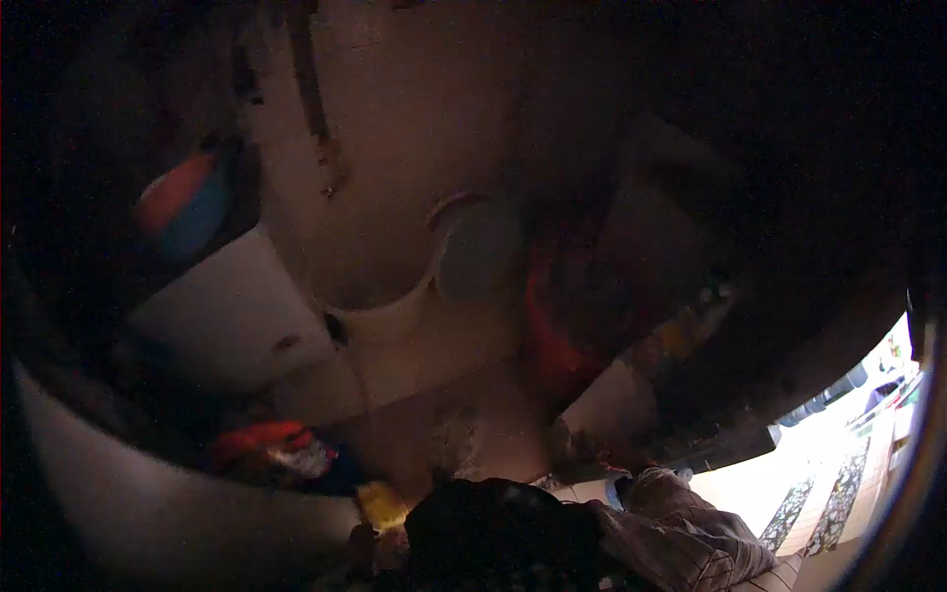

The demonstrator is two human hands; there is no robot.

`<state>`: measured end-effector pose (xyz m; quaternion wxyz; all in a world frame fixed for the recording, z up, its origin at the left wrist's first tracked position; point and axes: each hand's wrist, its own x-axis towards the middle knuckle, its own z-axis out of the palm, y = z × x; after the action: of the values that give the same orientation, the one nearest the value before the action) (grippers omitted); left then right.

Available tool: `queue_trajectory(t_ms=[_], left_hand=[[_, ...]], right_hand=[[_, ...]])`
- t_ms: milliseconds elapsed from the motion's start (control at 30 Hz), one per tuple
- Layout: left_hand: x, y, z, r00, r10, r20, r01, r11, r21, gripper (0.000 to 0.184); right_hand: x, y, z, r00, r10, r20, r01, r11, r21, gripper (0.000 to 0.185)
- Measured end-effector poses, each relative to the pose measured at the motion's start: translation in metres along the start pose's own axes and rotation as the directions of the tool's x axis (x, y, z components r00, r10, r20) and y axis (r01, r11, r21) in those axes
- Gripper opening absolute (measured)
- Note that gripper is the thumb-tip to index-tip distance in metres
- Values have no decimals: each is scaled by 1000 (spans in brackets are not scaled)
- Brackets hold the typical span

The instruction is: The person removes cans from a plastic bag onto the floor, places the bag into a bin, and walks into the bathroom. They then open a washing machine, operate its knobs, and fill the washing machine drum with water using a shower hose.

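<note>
The room is very dark and little detail shows. At the bottom edge, left of the dark shape of my body [503,533], is a small yellow thing [380,504] with a bright spot on it. A dim form just below it may be my left hand [391,545]; its fingers cannot be made out, nor whether it touches the yellow thing. Light checked cloth [691,533] lies in folds at the lower right. My right hand does not show.
A round pale tub [380,311] and a grey round lid-like thing [480,252] are ahead. A red container [557,331] is to their right. At left are a white box-like surface [237,311], an orange-and-blue thing [185,207] and a red bundle [266,439]. A bright doorway [824,464] opens at right.
</note>
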<state>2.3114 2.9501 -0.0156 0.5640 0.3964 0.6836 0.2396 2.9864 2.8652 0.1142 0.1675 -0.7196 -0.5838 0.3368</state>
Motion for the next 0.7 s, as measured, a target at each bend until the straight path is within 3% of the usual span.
queue_trajectory(t_ms=[200,267,300,367,400,433,533,633,700], left_hand=[[173,209,4,936,331,124,-333,943,0,36],[220,288,21,875,455,167,-456,889,-36,38],[235,332,30,840,512,181,-511,858,-54,38],[260,420,50,759,620,199,-613,783,-102,40],[272,461,60,712,673,200,-661,739,-130,40],[281,504,73,664,722,197,-706,691,-153,41],[306,618,110,496,858,135,-843,513,-162,43],[331,735,136,288,953,89,-953,276,126,47],[345,799,152,153,984,92,-923,109,368,50]], right_hand=[[43,-59,-27,933,358,-33,-352,928,118,28],[63,-63,-30,923,376,-74,-367,923,114,27],[71,-25,-7,975,170,-143,-181,981,-65,26],[88,51,38,928,-268,-260,102,852,-513,23],[86,-8,6,954,256,-155,-257,966,11,23],[93,-30,-8,910,399,-114,-382,913,141,23],[127,-34,-46,830,545,-116,-502,822,270,23],[177,-9,-106,761,617,-200,-538,773,337,22],[195,5,-157,678,679,-279,-566,726,390,22]])
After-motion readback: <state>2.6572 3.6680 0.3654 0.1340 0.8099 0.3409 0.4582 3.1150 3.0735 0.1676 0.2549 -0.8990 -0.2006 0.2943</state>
